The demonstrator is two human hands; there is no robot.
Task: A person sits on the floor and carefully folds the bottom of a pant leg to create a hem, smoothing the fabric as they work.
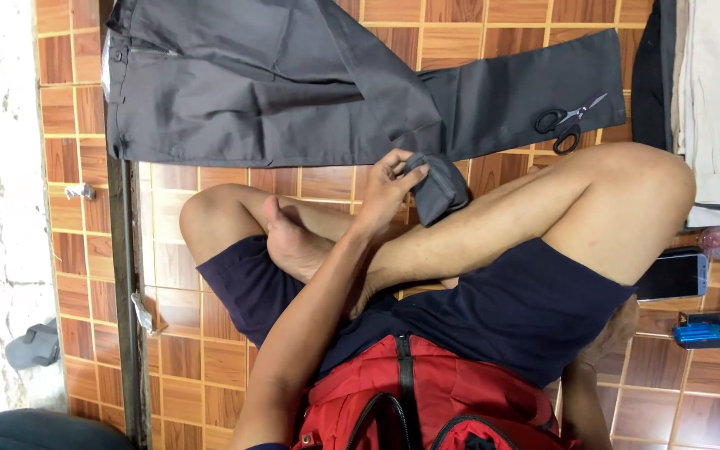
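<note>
Trouser hem (439,187) pinched by left hand (387,196) (scissors (567,121) near), tiled floor (210,358) around.

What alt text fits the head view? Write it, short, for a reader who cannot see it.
A person sits cross-legged on a brown tiled floor, the left hand pinching the folded hem of one leg of dark grey cloth trousers spread out in front. Black-handled scissors lie on the other trouser leg; the right hand rests behind the thigh.

Bare tiled floor (210,367) lies open at seven o'clock. Grey trousers (293,83) fill twelve o'clock, scissors (567,123) sit at one, and a phone (672,277) blocks three o'clock.
</note>
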